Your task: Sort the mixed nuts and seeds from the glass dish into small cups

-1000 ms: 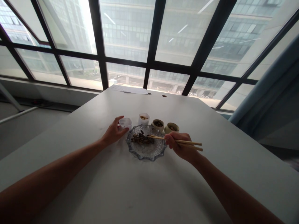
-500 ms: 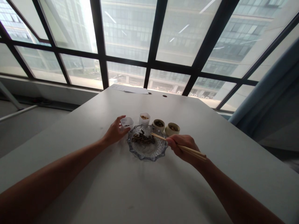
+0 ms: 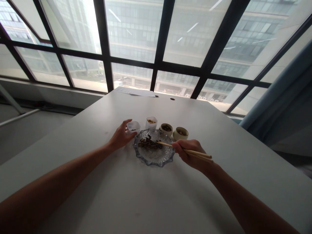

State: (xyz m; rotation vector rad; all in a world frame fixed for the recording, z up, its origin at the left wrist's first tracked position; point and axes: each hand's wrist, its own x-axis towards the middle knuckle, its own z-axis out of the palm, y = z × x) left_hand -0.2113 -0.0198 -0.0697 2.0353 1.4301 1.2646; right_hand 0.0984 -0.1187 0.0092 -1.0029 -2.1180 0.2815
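Observation:
My right hand (image 3: 188, 153) is closed around a pair of wooden chopsticks (image 3: 198, 154). Their tips reach over a scalloped glass plate (image 3: 156, 158) toward a heap of dark dried bits (image 3: 148, 144) on it. My left hand (image 3: 120, 136) curls around a small white square cup (image 3: 133, 126) just left of the plate; the cup holds a few dark bits. Behind the plate stand another white square cup (image 3: 151, 122) with pale pieces and two round cream bowls (image 3: 166, 128) (image 3: 180, 132).
Everything sits on a wide grey table (image 3: 136, 195). A sheet of paper (image 3: 136, 92) lies at the far edge, near a small round hole (image 3: 172, 98). Large black-framed windows rise beyond the table, and a blue curtain (image 3: 287, 94) hangs at the right.
The chopsticks dipped and swung a little over the plate, then levelled toward the dark heap. My left hand stayed on the small cup, which shifted slightly. The view tilted a bit.

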